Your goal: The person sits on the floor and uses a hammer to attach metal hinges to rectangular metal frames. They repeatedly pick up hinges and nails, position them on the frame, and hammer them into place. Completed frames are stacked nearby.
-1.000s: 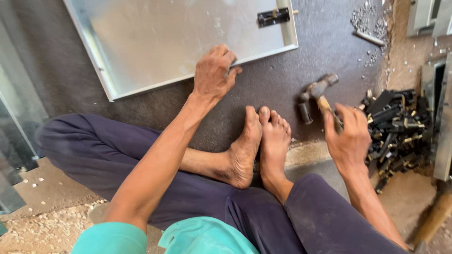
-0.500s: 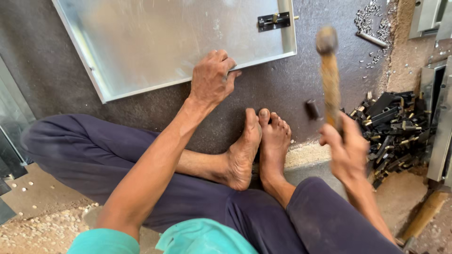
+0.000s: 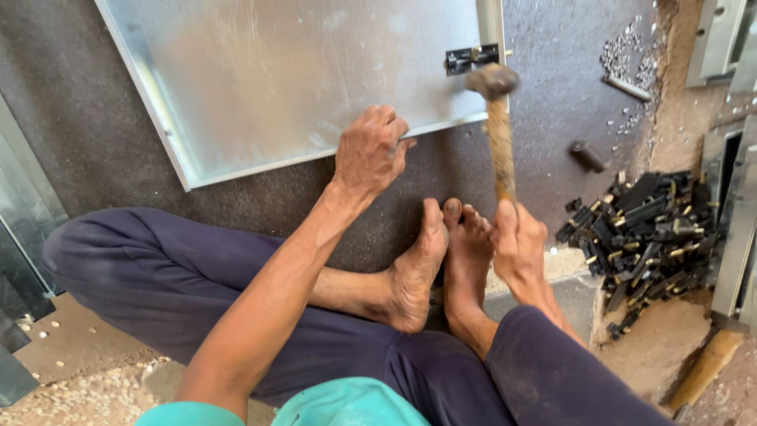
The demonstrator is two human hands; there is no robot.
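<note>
Hammer (image 3: 498, 134) stands upright in the clenched right hand (image 3: 518, 244), head just below the black latch (image 3: 471, 58). Left hand (image 3: 369, 151), fingers curled, presses the metal sheet (image 3: 300, 79) edge.

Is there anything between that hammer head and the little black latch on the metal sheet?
Nothing visible. The hammer, held in the right hand, has its head right beside the black latch at the metal sheet's edge. The left hand presses on the sheet's lower edge, well away from the latch.

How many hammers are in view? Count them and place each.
1. The hammer is in the right hand, head over the black latch on the metal sheet. The black pile could hide others.
</note>
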